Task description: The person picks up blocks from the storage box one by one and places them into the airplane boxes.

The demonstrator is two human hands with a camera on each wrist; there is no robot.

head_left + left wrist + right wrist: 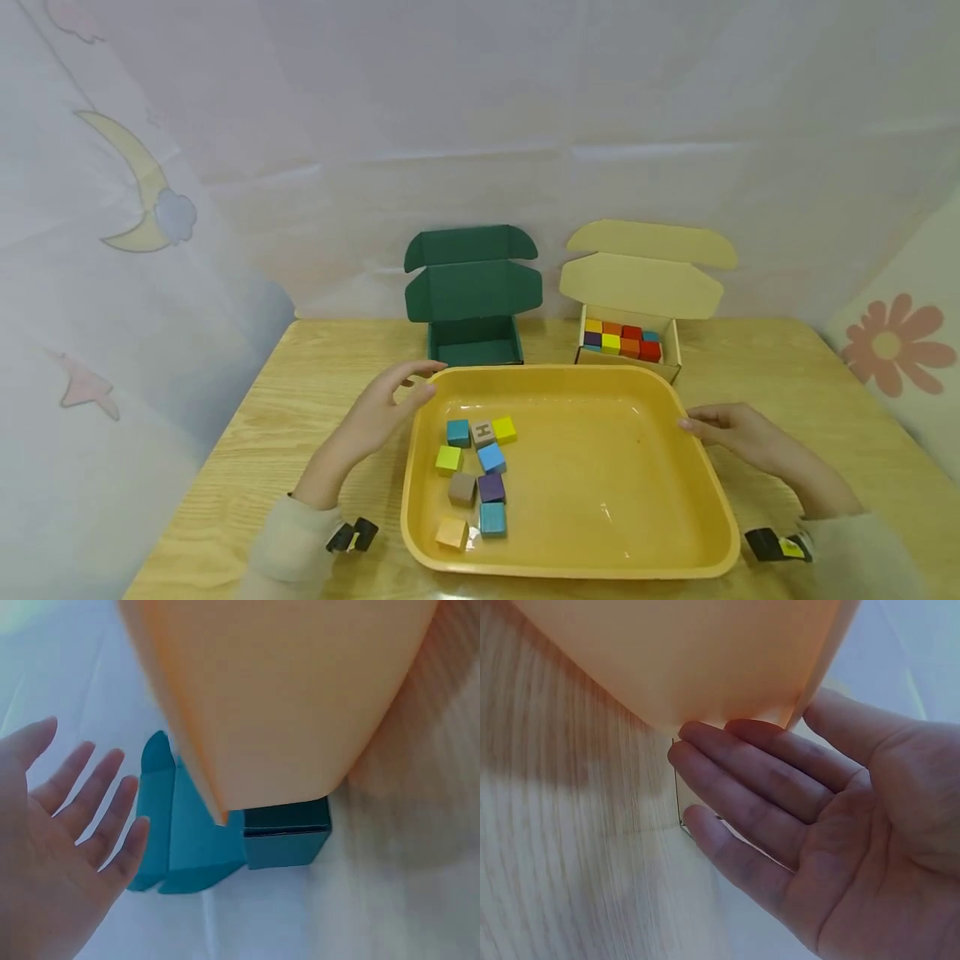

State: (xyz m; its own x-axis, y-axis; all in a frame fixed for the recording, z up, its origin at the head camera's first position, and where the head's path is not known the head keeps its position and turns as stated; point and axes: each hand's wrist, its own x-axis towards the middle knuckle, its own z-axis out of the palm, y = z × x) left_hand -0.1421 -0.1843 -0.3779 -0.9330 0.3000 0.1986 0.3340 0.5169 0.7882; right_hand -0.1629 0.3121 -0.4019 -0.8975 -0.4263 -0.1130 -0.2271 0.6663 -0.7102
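Note:
A yellow plastic tray (585, 475) sits on the wooden table, with several coloured cubes grouped along its left side. Among them are a purple cube (491, 487), a blue cube (492, 458) and a wooden cube marked H (483, 432). At the tray's far left corner is my left hand (382, 408), its fingers spread; the left wrist view shows this hand (82, 825) apart from the tray wall (277, 697). My right hand (738, 429) holds the tray's right rim, thumb on the edge. In the right wrist view its fingers (757, 802) lie against the outer wall.
Behind the tray stands an open green box (474, 292) with nothing visible inside. To its right, an open cream box (641, 283) contains several coloured cubes (630, 346). A patterned cloth (480, 108) hangs at the table's (255, 467) back edge.

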